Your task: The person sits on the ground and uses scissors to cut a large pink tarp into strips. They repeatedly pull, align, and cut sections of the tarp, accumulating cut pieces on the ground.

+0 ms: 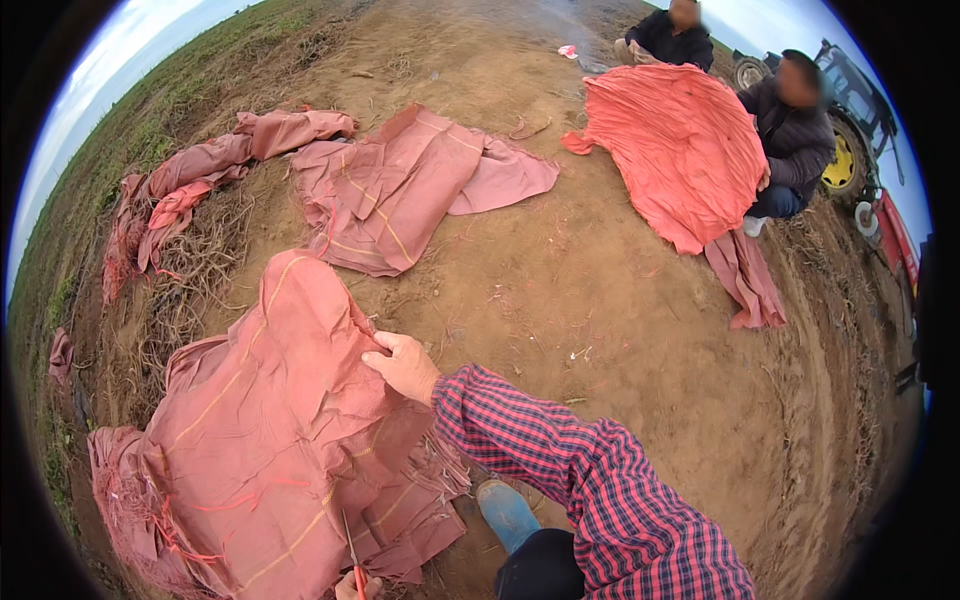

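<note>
A faded red woven fabric sheet (pixel 255 427) with yellow stitched seams spreads over the lower left. My right hand (pixel 405 367), in a red-and-navy plaid sleeve, pinches its upper right edge between thumb and fingers and lifts it. At the bottom rim, my left hand (pixel 360 588) is partly cut off by the picture edge. It grips red-handled scissors (pixel 360 579), whose thin blade points up against the fabric. Frayed threads and red strips hang along the sheet's left side. Below my right forearm shows a blue boot (pixel 508 514).
Another folded sheet (pixel 405 187) lies ahead on bare soil (pixel 540 300), beside a crumpled fabric row (pixel 202 165) and dry vines (pixel 199 270). At upper right, two people crouch near a bright red sheet (pixel 675 150); one holds it. Behind them stands a tractor (pixel 855 120).
</note>
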A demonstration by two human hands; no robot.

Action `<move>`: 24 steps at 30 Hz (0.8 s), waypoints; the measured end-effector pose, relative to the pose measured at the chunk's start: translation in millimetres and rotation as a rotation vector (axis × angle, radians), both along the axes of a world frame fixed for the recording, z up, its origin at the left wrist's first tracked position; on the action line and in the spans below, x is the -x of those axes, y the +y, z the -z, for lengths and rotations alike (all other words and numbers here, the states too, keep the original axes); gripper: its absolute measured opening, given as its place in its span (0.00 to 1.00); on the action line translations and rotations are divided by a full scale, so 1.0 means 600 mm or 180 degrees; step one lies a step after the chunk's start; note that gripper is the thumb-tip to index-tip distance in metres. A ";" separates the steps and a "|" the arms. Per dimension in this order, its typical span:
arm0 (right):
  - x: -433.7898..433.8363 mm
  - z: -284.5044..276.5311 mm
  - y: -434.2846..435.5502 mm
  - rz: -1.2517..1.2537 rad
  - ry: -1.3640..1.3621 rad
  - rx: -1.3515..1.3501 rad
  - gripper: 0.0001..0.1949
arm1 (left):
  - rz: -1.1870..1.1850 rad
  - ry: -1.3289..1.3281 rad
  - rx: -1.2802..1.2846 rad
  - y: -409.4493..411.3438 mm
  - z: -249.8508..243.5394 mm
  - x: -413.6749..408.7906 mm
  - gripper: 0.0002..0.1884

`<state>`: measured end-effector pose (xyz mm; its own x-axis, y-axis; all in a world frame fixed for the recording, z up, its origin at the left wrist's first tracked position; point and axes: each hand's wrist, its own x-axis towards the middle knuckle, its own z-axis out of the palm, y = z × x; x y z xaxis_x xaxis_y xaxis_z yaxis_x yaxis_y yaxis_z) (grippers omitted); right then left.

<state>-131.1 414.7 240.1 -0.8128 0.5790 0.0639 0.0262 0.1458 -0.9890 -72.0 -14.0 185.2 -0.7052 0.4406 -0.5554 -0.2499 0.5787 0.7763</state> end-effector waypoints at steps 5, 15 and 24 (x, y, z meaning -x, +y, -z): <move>-0.002 -0.052 0.152 0.0733 0.0359 0.0017 0.12 | 0.1326 0.0760 0.0176 0.035 0.012 0.028 0.17; -0.076 -0.082 0.383 0.1613 0.1419 0.0512 0.08 | -0.0329 0.0225 -0.0730 0.402 -0.221 0.338 0.06; -0.048 -0.046 0.457 0.2214 0.1640 0.0106 0.09 | -0.0001 0.1734 -0.1498 0.718 -0.354 0.483 0.09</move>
